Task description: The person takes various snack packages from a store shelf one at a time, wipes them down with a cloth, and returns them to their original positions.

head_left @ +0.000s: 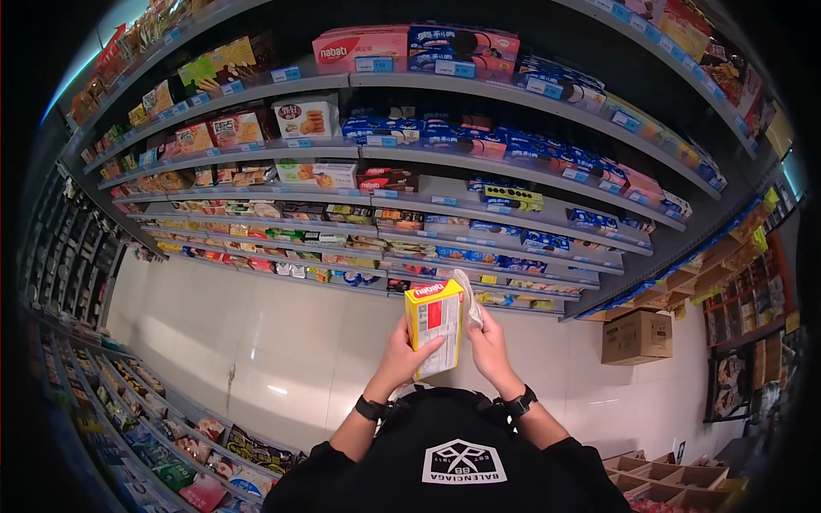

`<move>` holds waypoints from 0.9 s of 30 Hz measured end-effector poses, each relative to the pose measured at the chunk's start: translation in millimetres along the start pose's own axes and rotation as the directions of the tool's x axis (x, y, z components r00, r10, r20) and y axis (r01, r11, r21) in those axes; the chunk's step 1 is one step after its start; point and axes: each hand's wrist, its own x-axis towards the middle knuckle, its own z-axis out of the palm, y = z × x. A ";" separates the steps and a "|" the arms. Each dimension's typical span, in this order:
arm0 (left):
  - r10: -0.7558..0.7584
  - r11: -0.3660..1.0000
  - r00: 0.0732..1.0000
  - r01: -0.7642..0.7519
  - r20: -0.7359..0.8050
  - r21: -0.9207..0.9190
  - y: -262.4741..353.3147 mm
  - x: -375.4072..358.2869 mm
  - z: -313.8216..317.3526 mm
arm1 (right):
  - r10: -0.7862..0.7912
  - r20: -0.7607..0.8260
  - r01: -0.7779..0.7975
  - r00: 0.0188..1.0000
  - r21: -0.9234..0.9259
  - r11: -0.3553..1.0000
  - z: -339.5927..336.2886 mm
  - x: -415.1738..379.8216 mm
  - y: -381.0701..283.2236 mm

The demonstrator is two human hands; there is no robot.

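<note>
My left hand [402, 355] is closed around a yellow Nabati box [439, 329], thumb across its printed panel. The box stands tilted in front of my chest, its red-lettered end facing up and away. In my right hand [490, 345] is a pale, crumpled cloth [467, 297], pinched between the fingers. The cloth lies along the right edge of the box, seemingly against it. Part of the right fingers is hidden behind the cloth.
Ahead rise curved-looking store shelves [445, 154] packed with biscuit boxes and price tags. A cardboard carton [637, 337] sits on the tiled floor [256, 333] to the right. Another snack shelf [162, 410] runs along the lower left. A divided wooden display [676, 479] stands at the lower right.
</note>
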 end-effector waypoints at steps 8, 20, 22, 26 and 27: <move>0.150 0.958 0.976 -0.105 -0.156 0.265 19.9 30.5 -45.6 | 0.228 0.127 -0.154 0.965 -0.429 0.890 33.5 27.6 0.7; 0.558 0.548 0.824 -0.450 0.093 0.705 7.3 64.7 -86.4 | 0.444 0.025 -0.387 0.895 0.536 0.750 64.6 69.0 -2.4; 0.540 0.404 0.817 -0.464 0.204 0.788 5.7 73.2 -87.6 | 0.444 0.035 -0.391 0.895 0.542 0.744 69.0 76.2 -11.1; 0.499 0.380 0.827 -0.479 0.261 0.791 -3.5 91.0 -86.4 | 0.503 0.046 -0.461 0.863 0.480 0.746 60.3 96.1 16.1; 0.475 0.363 0.826 -0.498 0.304 0.787 -4.9 95.5 -87.3 | 0.516 0.036 -0.464 0.856 0.497 0.733 56.5 103.4 24.2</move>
